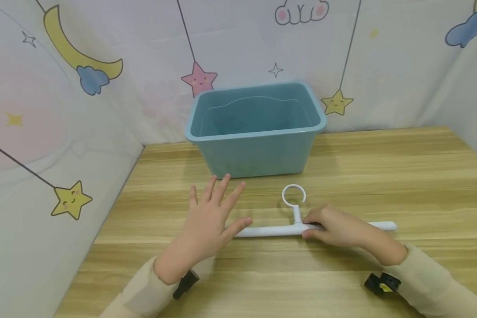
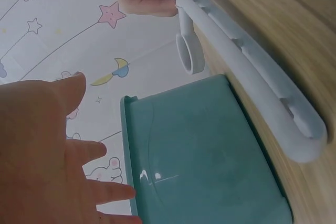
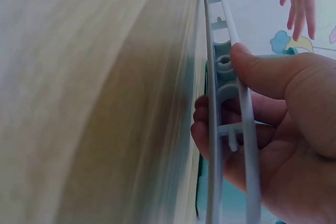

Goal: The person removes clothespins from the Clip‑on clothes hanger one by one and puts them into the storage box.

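A white plastic hanger [image 1: 270, 231] lies lengthwise just above or on the table, its round hook [image 1: 293, 195] pointing toward the bin. My right hand [image 1: 338, 226] grips the bar just right of the hook's stem, thumb on the near side and fingers on the far side. In the right wrist view the hanger's ribbed, hollow underside [image 3: 226, 66] faces the camera. Spread wide, the fingers of my left hand [image 1: 208, 221] hold nothing. In the head view that hand covers the hanger's left end; the left wrist view shows a gap between the two.
A blue-green plastic bin [image 1: 258, 154] stands behind the hanger, against a white cloth backdrop [image 1: 238, 39] printed with stars and moons. The wood-grain table [image 1: 262, 282] reaches to cloth walls at the left and right. A small dark device [image 1: 185, 283] sits at each wrist.
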Motion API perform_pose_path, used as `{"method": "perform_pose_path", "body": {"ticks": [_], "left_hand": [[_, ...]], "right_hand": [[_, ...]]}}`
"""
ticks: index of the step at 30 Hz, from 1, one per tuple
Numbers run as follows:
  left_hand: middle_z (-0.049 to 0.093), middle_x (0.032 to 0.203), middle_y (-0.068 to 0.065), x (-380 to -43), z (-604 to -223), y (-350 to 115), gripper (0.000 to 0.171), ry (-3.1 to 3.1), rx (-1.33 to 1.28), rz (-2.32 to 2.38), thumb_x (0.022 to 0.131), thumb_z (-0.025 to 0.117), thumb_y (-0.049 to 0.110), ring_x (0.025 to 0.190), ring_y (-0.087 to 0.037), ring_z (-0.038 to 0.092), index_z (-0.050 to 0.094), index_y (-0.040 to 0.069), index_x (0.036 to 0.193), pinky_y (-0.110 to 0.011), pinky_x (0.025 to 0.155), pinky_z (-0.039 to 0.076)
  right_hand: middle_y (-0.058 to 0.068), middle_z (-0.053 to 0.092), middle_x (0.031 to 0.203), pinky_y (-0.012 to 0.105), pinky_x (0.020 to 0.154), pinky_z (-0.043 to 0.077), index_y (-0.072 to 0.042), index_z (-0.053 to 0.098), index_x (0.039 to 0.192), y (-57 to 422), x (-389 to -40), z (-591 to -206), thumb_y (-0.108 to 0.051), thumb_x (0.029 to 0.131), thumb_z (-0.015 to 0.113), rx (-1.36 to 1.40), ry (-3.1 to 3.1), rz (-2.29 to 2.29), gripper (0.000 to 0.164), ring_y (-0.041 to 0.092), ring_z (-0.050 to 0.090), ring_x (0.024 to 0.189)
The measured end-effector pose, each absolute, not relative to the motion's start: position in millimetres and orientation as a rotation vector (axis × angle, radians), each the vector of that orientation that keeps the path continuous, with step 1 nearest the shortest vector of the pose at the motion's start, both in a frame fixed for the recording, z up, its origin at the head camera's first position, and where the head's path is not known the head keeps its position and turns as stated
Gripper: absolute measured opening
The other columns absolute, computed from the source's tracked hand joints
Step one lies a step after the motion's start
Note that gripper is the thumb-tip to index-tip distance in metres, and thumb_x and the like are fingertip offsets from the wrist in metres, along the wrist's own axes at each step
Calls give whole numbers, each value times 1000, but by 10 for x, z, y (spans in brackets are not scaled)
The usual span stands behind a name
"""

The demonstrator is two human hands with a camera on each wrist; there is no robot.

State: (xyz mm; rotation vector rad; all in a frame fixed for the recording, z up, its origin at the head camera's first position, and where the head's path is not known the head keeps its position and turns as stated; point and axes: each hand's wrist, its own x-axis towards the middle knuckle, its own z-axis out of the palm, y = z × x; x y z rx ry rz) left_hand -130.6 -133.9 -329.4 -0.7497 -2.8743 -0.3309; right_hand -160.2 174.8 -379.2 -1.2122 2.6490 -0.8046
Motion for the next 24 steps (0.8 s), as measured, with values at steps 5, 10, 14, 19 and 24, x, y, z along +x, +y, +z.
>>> {"method": "perform_pose_path", "body": {"ticks": [5,10,14,19,24], "left_hand": [[18,159,-14,-1299,-3313,-1336,72,-2901,-730,-335,94,47,59,146,-40,12,26,25,153,-75,104,4],[19,159,-14,-1287,-3335,-1335,72,-2913,-720,-367,94,47,60,146,-41,11,28,24,153,-75,104,4],[19,159,-14,-1282,-3343,-1334,72,-2913,-720,-372,94,47,60,145,-41,12,28,24,153,-75,104,4],[18,159,-14,-1279,-3338,-1330,75,-2936,-728,-353,92,48,63,145,-42,11,28,25,153,-75,104,5],[17,159,-13,-1283,-3341,-1331,80,-2959,-750,-329,88,50,67,146,-41,8,27,26,153,-75,104,3]], "right_hand": [[-12,55,74,22,58,44,-11,70,84,1740,-1591,-3807,-18,86,72,-1198,2666,-792,8,-1,45,65],[-11,57,77,24,62,45,-9,73,87,1725,-1603,-3845,-20,86,73,-1181,2678,-776,10,0,48,69],[-10,56,76,24,61,43,-9,73,87,1716,-1606,-3845,-21,86,73,-1190,2668,-786,12,0,46,68],[-11,55,75,23,59,41,-10,73,84,1709,-1604,-3850,-21,87,72,-1192,2657,-804,11,0,44,67],[-11,54,74,22,59,41,-10,73,84,1704,-1593,-3849,-22,86,72,-1172,2660,-800,12,0,43,67]]}}
